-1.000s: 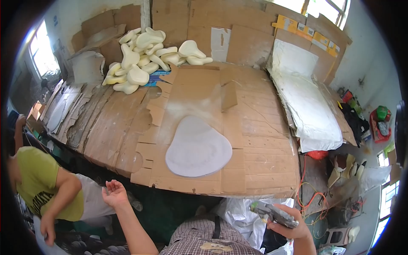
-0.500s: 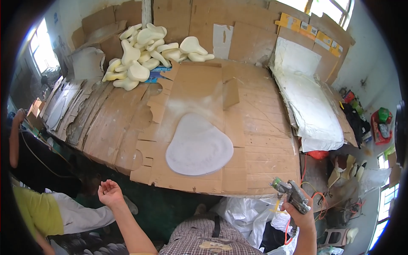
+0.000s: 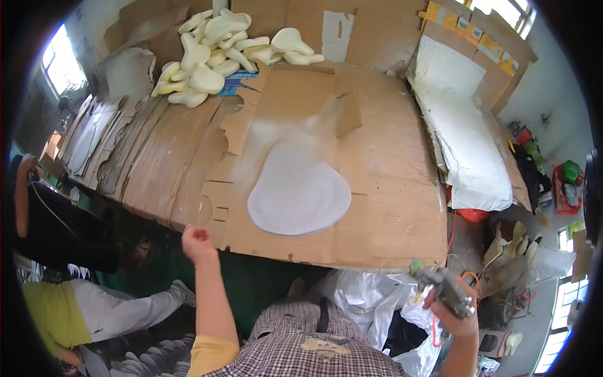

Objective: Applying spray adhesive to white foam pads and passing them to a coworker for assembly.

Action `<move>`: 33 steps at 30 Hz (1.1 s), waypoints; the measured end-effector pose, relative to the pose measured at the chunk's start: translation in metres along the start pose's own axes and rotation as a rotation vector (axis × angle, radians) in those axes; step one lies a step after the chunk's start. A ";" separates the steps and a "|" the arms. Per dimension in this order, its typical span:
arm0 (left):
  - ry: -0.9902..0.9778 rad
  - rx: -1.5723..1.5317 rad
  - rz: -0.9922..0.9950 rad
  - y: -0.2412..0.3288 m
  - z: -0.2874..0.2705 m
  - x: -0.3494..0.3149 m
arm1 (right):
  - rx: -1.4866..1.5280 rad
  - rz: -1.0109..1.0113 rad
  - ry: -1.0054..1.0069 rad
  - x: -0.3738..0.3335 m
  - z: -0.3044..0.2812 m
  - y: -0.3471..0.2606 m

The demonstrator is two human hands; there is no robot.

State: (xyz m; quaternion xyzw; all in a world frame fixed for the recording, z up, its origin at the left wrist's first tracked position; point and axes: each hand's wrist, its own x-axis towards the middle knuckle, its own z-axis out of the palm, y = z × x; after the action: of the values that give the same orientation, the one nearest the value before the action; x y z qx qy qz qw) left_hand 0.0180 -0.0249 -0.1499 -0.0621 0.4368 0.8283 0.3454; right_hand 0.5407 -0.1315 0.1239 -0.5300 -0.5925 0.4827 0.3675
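Note:
My right hand is wrapped round a metal spray gun with a green part at its front, held off the table's near right corner. Loosely curled and with nothing visible in it, my left hand is raised by the near left edge of the table. Between and beyond my hands lies a pale grey, saddle-shaped piece, its wide end towards me. It rests flat on a cardboard sheet dusted white around the piece's narrow end.
Cream saddle-shaped foam pads are piled at the far left. A white-covered board stands on the right. Crumpled silvery sheeting hangs at the near edge. A co-worker in a yellow-green top is at lower left, another person's arm above.
My left hand has moved right and up towards the table edge, its fingers curling in. The spray gun has shifted slightly right in my right hand. The whole view has tilted a little.

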 end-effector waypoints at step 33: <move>-0.351 1.785 0.280 -0.128 0.057 -0.030 | -0.027 -0.010 0.023 0.019 0.019 0.013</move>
State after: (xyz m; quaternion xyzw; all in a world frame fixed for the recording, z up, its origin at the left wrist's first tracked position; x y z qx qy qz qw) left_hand 0.1322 0.0516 -0.1905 0.4075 0.8589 0.2156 0.2229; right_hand 0.5232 -0.1171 0.1050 -0.5375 -0.5973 0.4668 0.3693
